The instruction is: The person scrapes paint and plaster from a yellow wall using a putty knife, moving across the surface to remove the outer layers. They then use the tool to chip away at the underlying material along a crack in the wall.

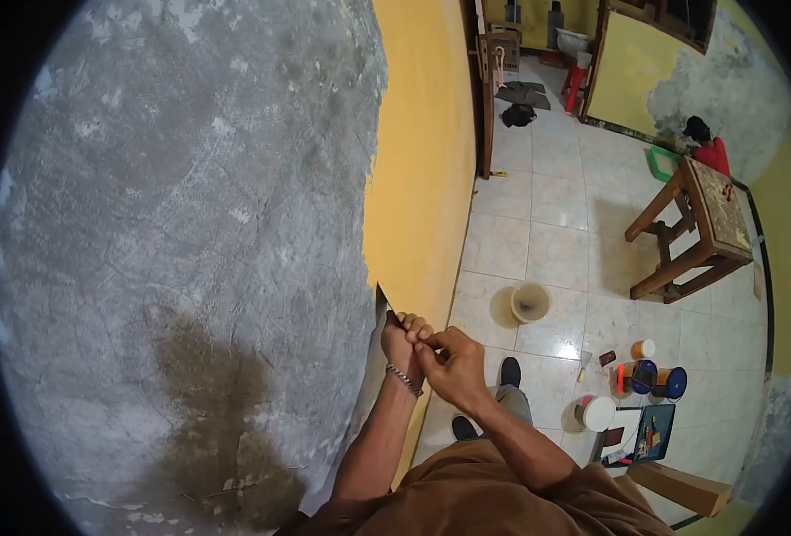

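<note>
My left hand (404, 336), with a chain bracelet at the wrist, is closed in front of the wall's peeled edge. From its fingers a dark, thin, blade-like tool (381, 302) points up toward the wall; its handle is hidden in the grip. My right hand (452, 364) is closed too, thumb and fingers pinched together against the left fingers. What it pinches, if anything, is too small to make out. Beside both hands, the wall shows bare grey plaster (235, 223) on the left and yellow paint (418, 161) on the right, with a ragged border between.
A bucket (530, 305) stands on the tiles ahead of my feet. To the right are lidded paint tubs (597, 414), an open toolbox (653, 432), a cardboard box (681, 488) and a wooden stool (722, 205). Another person in red (710, 154) crouches by the far wall.
</note>
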### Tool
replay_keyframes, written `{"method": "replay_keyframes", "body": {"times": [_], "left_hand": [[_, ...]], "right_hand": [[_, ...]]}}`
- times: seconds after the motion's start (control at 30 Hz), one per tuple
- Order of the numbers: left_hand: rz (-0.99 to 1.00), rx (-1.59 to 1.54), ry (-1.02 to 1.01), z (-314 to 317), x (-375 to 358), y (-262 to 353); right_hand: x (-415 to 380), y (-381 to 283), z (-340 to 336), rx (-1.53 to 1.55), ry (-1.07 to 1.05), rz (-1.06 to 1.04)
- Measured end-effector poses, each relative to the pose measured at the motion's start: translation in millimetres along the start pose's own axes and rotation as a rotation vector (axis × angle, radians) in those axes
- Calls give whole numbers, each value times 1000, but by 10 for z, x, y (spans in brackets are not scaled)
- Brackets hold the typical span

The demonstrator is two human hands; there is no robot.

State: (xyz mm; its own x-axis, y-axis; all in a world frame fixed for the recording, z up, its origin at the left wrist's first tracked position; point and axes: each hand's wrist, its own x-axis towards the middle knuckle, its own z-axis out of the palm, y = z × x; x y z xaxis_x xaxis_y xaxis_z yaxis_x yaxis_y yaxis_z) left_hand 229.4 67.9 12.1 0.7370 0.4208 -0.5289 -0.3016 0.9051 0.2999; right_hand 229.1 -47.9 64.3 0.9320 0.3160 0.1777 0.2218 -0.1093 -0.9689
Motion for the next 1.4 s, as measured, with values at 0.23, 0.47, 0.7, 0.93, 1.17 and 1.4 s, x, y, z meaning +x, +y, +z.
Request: {"method": "replay_keyframes", "body": {"times": [0.23,0.47,0.7,0.93,1.17,1.4], "left_hand": [[-62,-57,22,-52,11,57],[-21,-17,36,-94,-6,-5],[-75,-25,-54,-101,16,73],[-60,1,-103,-38,-57,69],[-17,-52,-106,-70,-127,12],[-27,-99,-162,111,-142,-15]], "right_hand": [[30,-39,35,-4,-4,-35],[-19,56,-30,-99,-97,-6],[13,-22,-58,-84,-85,-62],[-3,-36,-19,-118,-67,-57],[-32,-76,-182,-66,-67,-42],[-6,-166,-245,-98,-80,-143]]}}
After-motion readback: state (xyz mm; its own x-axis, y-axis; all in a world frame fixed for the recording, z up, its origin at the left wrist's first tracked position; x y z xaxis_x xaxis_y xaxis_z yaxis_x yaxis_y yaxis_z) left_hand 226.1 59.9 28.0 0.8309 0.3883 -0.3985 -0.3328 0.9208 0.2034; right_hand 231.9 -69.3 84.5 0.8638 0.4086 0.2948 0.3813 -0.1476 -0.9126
